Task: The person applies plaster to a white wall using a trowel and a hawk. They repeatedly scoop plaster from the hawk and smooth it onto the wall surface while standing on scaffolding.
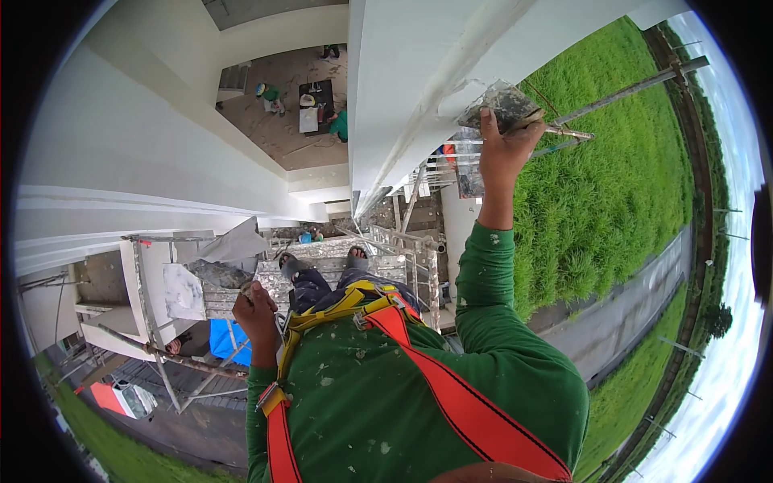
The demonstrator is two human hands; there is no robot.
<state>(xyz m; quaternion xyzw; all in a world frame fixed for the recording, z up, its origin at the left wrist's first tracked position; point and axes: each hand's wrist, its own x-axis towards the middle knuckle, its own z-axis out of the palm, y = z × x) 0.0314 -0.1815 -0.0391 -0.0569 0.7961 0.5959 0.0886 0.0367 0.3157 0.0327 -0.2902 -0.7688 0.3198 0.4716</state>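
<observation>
My right hand (506, 153) is raised at the upper right, closed round a flat, putty-smeared scraper (507, 106). The thumb lies on its dark, blotchy face. Its far edge meets the corner of a white wall ledge (439, 88), where a rough grey-white strip runs along the surface. Lower down at the left, my left hand (256, 314) is closed beside my waist. Just past its fingers is a second broad blade (219, 274), coated in grey and white putty. How the fingers grip its handle is partly hidden.
Below my feet are splattered scaffold planks (322, 262), with metal scaffold poles (153, 306) at the left. A metal bar (628, 90) juts out at the upper right. A harness strap (467, 394) crosses my chest. Co-workers (270, 97) are on a floor below; grass (596, 193) lies right.
</observation>
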